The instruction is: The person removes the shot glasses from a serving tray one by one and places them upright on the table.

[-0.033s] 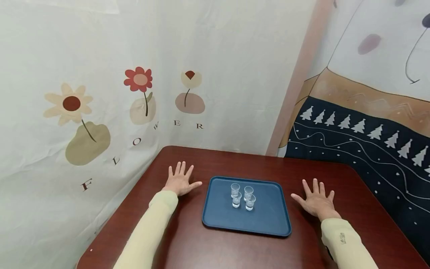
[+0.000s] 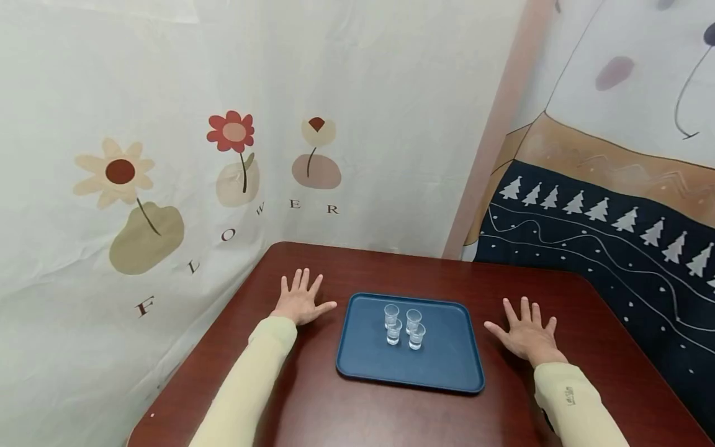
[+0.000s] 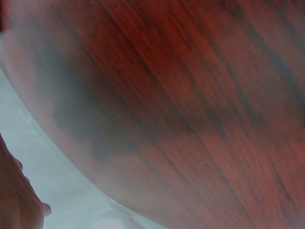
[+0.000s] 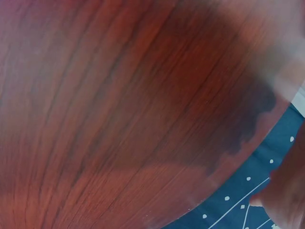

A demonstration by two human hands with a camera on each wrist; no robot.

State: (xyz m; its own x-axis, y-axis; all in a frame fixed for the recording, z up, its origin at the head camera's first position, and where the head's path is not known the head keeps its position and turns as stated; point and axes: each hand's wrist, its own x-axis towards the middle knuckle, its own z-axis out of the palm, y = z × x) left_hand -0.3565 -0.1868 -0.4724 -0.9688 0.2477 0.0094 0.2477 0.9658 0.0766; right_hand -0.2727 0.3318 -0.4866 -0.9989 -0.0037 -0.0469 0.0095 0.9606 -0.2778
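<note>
Several small clear shot glasses [image 2: 416,337] stand upright in a close cluster on a blue rectangular tray [image 2: 447,369]. Left of the tray, my left hand [image 2: 298,303] is spread with its fingers straight, palm toward the tabletop. My right hand [image 2: 529,337] is spread likewise to the right of the tray. Neither hand holds anything or touches the tray. Only a dark sliver of the left hand [image 3: 18,202] enters the left wrist view at lower left. The right wrist view has part of the right hand [image 4: 288,193] at its lower right edge.
The tray lies on a reddish-brown wooden table [image 2: 357,416] with rounded corners. Behind and left hangs a pale curtain [image 2: 391,124] printed with flowers. A dark cloth [image 2: 586,242] with white trees hangs along the right side.
</note>
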